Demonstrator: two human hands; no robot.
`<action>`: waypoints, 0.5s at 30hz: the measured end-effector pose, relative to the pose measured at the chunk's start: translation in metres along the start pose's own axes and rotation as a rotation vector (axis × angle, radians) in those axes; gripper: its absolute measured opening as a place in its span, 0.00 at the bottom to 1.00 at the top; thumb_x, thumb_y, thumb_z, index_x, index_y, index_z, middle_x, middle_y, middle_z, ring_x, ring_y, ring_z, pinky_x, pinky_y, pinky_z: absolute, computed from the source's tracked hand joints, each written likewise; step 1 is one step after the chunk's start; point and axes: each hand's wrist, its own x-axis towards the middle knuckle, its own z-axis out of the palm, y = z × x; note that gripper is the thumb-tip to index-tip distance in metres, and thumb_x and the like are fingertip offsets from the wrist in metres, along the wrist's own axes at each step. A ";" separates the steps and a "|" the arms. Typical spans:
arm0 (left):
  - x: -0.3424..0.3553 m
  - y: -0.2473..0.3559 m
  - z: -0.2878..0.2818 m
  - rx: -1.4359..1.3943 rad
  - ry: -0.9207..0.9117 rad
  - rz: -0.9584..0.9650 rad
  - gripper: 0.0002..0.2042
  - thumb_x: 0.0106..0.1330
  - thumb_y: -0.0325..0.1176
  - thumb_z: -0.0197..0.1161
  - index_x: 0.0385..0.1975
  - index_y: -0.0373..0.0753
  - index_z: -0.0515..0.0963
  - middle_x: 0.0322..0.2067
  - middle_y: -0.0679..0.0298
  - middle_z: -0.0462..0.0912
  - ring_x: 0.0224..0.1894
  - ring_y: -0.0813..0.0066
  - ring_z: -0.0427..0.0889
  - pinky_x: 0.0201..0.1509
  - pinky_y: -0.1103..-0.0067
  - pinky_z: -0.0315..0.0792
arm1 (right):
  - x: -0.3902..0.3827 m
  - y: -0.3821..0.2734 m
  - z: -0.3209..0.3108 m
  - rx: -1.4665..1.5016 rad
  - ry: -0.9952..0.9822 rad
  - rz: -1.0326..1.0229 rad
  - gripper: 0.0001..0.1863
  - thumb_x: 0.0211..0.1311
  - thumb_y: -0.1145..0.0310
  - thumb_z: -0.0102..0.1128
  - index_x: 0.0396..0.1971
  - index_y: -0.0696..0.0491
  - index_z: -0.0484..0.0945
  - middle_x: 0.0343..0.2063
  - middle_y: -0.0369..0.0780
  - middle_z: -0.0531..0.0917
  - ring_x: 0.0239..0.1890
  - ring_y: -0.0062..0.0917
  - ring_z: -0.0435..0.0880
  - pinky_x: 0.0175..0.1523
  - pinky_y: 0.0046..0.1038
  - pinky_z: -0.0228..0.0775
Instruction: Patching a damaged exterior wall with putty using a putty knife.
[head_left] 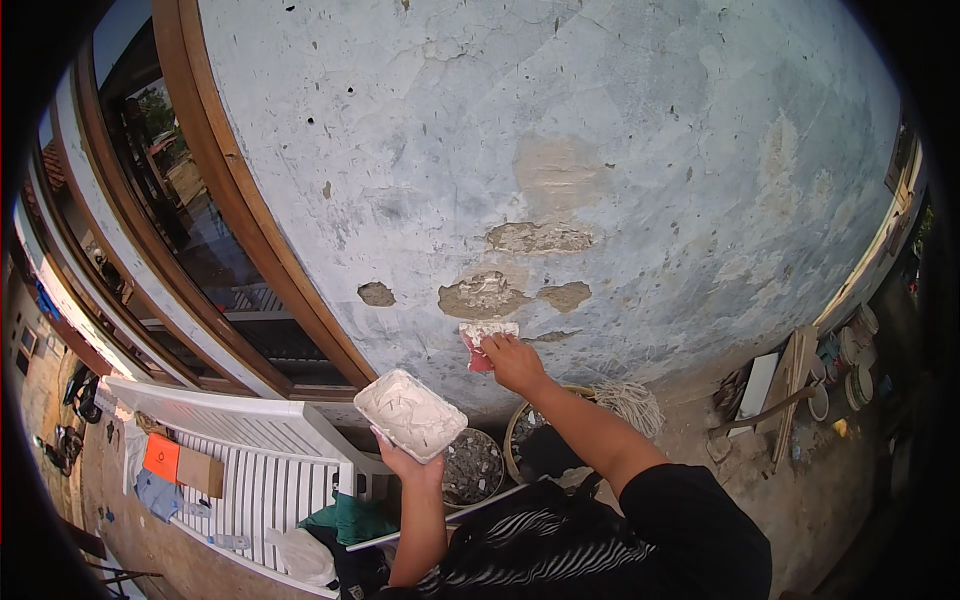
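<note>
The left hand holds up a pale rectangular container from its lower end, thumb at the near side; the rest of its fingers are hidden beneath, so how far they are spread cannot be told. White paste fills much of the container and smears its rim. The right hand has its fingers closed on a pinkish-red scraper, whose upper edge is thick with the same paste. The scraper is at the wall, just below a large bare patch with a pale smear in it; whether its edge touches the surface cannot be told. The container is lower and to the left, apart from the scraper. The wall is a worn, pale blue, with a smaller bare patch to the left of the large one and a long one above. A brown window frame borders the wall on the left. Below the hands, a bucket holds grey rubble, next to a second bucket partly behind the right forearm. A white slatted bench on the left carries an orange box and a brown box, while a heap of pale rope lies right of the buckets.
</note>
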 end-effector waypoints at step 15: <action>-0.001 -0.009 0.001 -0.012 -0.028 -0.006 0.26 0.71 0.54 0.41 0.63 0.46 0.66 0.60 0.62 0.71 0.61 0.56 0.71 0.65 0.57 0.64 | 0.068 0.014 -0.119 0.154 -0.097 -0.111 0.08 0.50 0.76 0.56 0.33 0.53 0.72 0.33 0.42 0.77 0.38 0.42 0.80 0.40 0.43 0.73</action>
